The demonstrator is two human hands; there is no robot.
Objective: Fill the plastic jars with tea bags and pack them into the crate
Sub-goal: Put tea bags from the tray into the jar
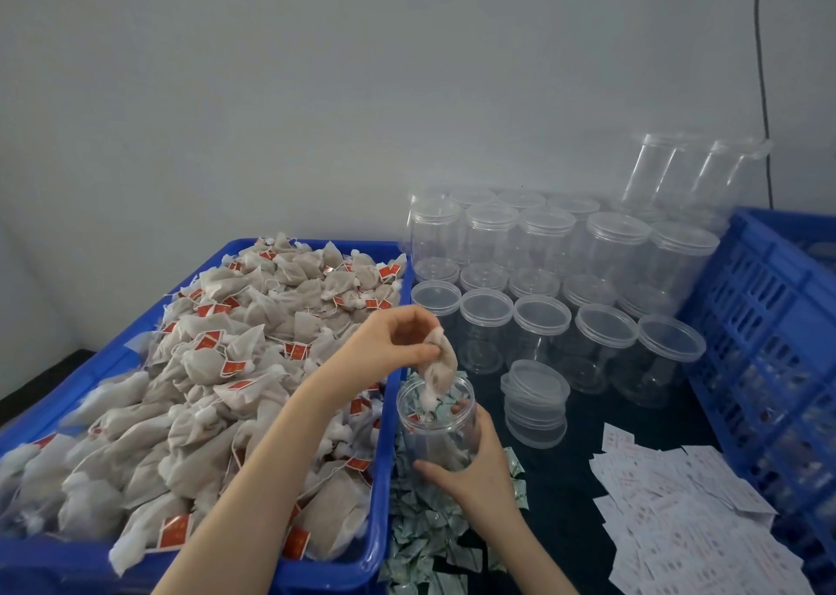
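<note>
Just right of the blue tray [380, 413] heaped with tea bags, your right hand [470, 468] wraps the open jar [436, 418], upright, mouth up. Your left hand [398, 336] pinches a tea bag [436, 363] hanging lengthwise, its lower end in the mouth. Lidded empty jars [543, 268] crowd behind; the blue crate [760, 323] walls the right side.

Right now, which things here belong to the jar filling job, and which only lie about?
For the job:
- tea bag in the left hand
- open jar held by the right hand
- tray of tea bags
- empty jars
- blue crate

Lying about:
- loose lid
- green sachets
- white paper slips
</note>
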